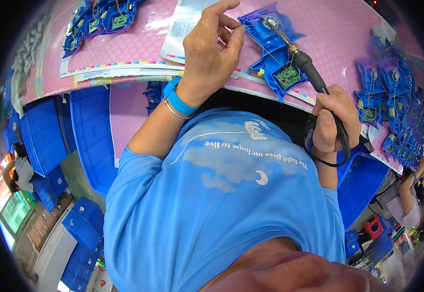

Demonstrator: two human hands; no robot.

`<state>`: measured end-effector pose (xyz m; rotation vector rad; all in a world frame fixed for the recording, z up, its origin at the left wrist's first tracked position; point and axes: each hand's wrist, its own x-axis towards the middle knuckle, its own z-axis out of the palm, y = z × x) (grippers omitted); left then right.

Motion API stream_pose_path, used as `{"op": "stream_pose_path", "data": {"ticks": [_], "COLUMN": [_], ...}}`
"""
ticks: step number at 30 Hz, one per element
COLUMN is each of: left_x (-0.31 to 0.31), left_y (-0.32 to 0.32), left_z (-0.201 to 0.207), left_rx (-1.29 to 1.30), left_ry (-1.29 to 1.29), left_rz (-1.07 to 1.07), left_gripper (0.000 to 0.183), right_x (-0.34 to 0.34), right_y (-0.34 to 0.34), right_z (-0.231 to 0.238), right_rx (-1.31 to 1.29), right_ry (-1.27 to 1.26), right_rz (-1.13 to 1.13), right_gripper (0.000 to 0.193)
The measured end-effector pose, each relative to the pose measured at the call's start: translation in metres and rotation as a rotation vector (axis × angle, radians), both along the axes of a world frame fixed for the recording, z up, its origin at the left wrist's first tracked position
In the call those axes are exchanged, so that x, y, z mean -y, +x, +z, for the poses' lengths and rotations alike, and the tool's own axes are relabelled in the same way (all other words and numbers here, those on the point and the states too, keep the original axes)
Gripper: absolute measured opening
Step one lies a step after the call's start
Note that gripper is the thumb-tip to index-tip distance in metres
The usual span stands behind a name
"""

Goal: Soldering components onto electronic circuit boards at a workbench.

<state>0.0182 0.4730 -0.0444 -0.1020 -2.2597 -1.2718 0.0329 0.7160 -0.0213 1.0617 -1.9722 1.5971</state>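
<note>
My right hand point(337, 119) grips a soldering iron point(312, 70) by its black handle. The iron's tip reaches the round silver part point(271, 22) in a blue plastic shell point(256, 36). Thin wires run from there to a second blue shell half point(270, 73), which carries a green circuit board point(288, 77). My left hand point(212, 48) is curled at the left edge of the upper shell, thumb against the bent fingers. Whether it pinches something small or only the shell's edge is hidden.
The pink sheet-covered table point(134, 46) bears blue shells with boards point(107, 22) at the far left and a heap of similar shells point(397, 97) at the right. Blue bins point(92, 141) stand beside me below the table edge. Another person point(404, 199) sits at the right.
</note>
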Motion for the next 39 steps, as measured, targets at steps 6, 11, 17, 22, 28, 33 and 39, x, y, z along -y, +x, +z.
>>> {"op": "stream_pose_path", "data": {"ticks": [6, 11, 17, 22, 28, 33, 39], "left_x": [0.001, 0.001, 0.001, 0.000, -0.001, 0.005, 0.019], "left_y": [0.002, 0.002, 0.001, -0.003, -0.005, -0.008, -0.034], "left_z": [0.004, 0.003, 0.004, 0.001, 0.006, 0.005, -0.005], "left_rx": [-0.022, -0.028, -0.003, -0.016, -0.009, 0.060, -0.475], "left_ry": [-0.033, -0.028, -0.025, -0.061, -0.063, 0.073, 0.463], "left_rz": [-0.001, 0.004, -0.023, -0.039, -0.060, -0.042, -0.295], "left_gripper": [0.044, 0.044, 0.045, 0.048, 0.050, 0.051, 0.021], "right_x": [0.008, 0.010, 0.013, 0.013, 0.015, 0.014, 0.004], "right_y": [-0.009, -0.012, -0.013, -0.012, -0.014, -0.012, 0.000], "right_z": [-0.005, -0.004, -0.005, -0.005, -0.006, -0.003, 0.000], "right_rx": [0.037, 0.083, 0.084, 0.087, 0.058, 0.051, -0.010], "right_ry": [0.006, 0.021, 0.019, 0.028, 0.024, 0.041, -0.064], "right_rz": [0.004, 0.002, 0.000, -0.011, 0.000, -0.004, -0.048], "right_gripper": [0.018, 0.019, 0.018, 0.018, 0.018, 0.018, 0.020]}}
